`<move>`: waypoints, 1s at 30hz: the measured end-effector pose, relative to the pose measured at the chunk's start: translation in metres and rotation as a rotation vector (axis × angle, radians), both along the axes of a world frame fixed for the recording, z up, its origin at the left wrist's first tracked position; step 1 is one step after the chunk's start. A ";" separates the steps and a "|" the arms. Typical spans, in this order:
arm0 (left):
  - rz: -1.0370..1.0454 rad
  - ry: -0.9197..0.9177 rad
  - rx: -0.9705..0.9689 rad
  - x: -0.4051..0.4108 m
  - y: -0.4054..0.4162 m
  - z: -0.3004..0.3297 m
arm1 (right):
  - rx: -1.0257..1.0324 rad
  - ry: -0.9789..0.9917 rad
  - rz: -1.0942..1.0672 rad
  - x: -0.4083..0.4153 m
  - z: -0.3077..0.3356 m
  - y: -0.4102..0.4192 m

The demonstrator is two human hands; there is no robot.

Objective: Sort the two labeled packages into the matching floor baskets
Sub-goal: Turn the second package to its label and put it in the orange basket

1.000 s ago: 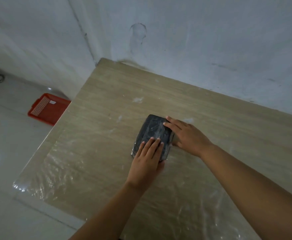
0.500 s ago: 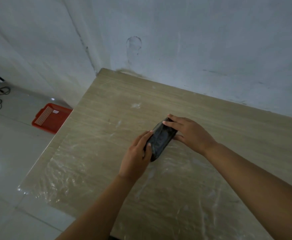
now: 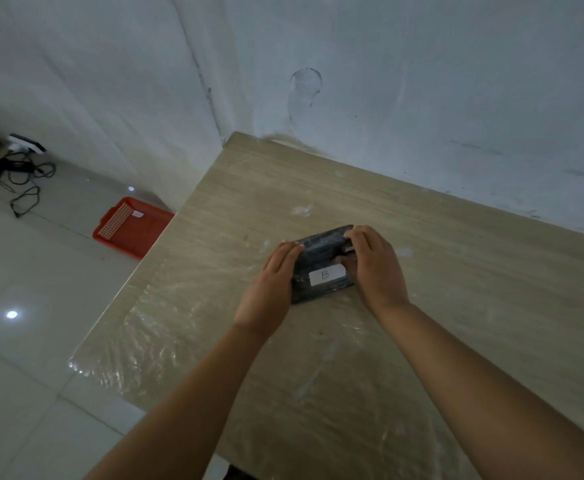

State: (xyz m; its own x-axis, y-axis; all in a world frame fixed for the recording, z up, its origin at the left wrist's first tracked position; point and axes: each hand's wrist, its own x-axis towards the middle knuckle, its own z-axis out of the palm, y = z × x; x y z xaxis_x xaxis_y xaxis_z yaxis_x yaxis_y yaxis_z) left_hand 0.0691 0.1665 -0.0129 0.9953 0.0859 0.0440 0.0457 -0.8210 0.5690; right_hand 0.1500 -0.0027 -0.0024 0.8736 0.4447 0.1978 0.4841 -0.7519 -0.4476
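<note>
A black plastic-wrapped package point(image 3: 321, 261) lies on the wooden table point(image 3: 457, 271), its white label marked "B" point(image 3: 326, 274) facing up. My left hand point(image 3: 272, 282) grips its left end and my right hand point(image 3: 375, 268) grips its right end. An orange basket point(image 3: 132, 226) with a small white tag sits on the floor left of the table, partly hidden by the table edge. Only one package is in view.
The table stands against a white wall point(image 3: 422, 98) at the back. Clear plastic film point(image 3: 166, 327) covers the table's near part. A power strip with tangled cables point(image 3: 20, 168) lies on the tiled floor at far left.
The package has been turned over between my hands. It lay label down, stood on edge, and now lies with the "B" label up.
</note>
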 end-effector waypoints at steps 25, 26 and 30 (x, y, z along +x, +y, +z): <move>-0.313 0.172 0.114 0.072 0.047 -0.042 | 0.118 0.415 -0.420 0.037 -0.028 0.025; -0.335 0.174 0.125 0.070 0.049 -0.043 | 0.124 0.391 -0.454 0.034 -0.028 0.027; -0.366 0.154 0.124 0.077 0.054 -0.043 | 0.175 0.267 -0.571 0.016 -0.029 0.034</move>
